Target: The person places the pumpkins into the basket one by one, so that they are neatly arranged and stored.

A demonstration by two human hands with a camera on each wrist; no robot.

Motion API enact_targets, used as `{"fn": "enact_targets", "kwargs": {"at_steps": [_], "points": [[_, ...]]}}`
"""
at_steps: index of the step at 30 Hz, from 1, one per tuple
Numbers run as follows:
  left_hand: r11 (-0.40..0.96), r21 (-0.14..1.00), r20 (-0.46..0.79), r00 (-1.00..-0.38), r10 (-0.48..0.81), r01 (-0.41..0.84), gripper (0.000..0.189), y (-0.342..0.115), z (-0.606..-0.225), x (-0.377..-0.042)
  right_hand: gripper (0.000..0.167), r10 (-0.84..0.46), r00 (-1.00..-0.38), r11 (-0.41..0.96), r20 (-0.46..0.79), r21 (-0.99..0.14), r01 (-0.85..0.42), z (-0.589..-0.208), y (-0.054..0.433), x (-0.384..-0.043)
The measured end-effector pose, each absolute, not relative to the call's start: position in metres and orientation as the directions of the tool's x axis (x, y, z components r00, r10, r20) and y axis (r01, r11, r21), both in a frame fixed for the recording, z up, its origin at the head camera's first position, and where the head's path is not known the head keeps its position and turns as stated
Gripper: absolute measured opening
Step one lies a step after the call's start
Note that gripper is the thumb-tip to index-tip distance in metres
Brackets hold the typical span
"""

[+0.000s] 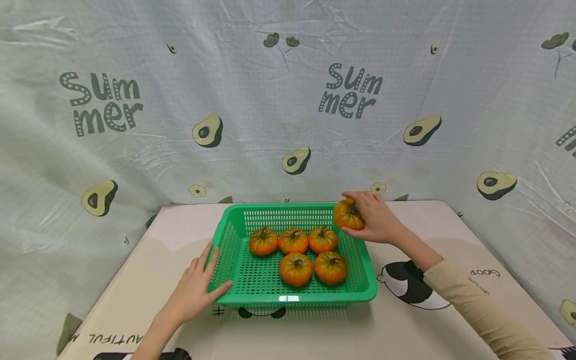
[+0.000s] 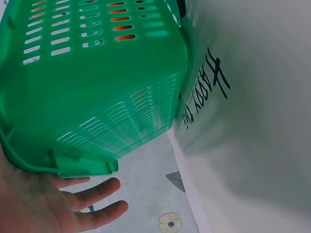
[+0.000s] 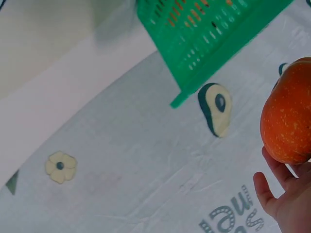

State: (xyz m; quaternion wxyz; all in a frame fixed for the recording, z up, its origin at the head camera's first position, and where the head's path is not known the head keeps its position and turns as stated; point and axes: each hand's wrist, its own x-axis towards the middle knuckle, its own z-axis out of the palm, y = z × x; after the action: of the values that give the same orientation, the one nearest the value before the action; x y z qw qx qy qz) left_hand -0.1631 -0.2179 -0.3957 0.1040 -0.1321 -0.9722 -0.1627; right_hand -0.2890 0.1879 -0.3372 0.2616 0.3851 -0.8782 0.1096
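Note:
A small orange pumpkin (image 1: 348, 215) with a green-tinged top is held in my right hand (image 1: 375, 218), over the back right corner of a green plastic basket (image 1: 292, 298). The same pumpkin (image 3: 289, 114) fills the right edge of the right wrist view, with fingers around its underside. Several similar pumpkins (image 1: 293, 242) sit inside the basket, toward its middle and right. My left hand (image 1: 198, 280) rests at the basket's front left corner, its fingers extended along the rim. In the left wrist view, the left hand (image 2: 53, 204) has spread fingers just beyond the rim.
The basket stands on a pale table (image 1: 148, 290) printed with black cartoon figures and lettering. Behind and beside the table hangs a light cloth (image 1: 252, 100) with avocado, flower and "summer" prints.

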Motion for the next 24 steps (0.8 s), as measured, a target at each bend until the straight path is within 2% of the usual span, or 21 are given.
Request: {"fn": "enact_targets", "kwargs": {"at_steps": [11,24], "points": [[0.914,0.275,0.258,-0.939,0.228,0.298,0.081,-0.218,-0.396,-0.162,0.067,-0.737,-0.465,0.579,0.491,0.104,-0.809,-0.322,0.159,-0.276],[0.921,0.258,0.253,-0.941,0.227,0.292,0.081,-0.217,-0.395,-0.163,0.069,-0.866,-0.333,0.421,0.372,0.185,-0.888,-0.308,0.113,-0.264]]}}
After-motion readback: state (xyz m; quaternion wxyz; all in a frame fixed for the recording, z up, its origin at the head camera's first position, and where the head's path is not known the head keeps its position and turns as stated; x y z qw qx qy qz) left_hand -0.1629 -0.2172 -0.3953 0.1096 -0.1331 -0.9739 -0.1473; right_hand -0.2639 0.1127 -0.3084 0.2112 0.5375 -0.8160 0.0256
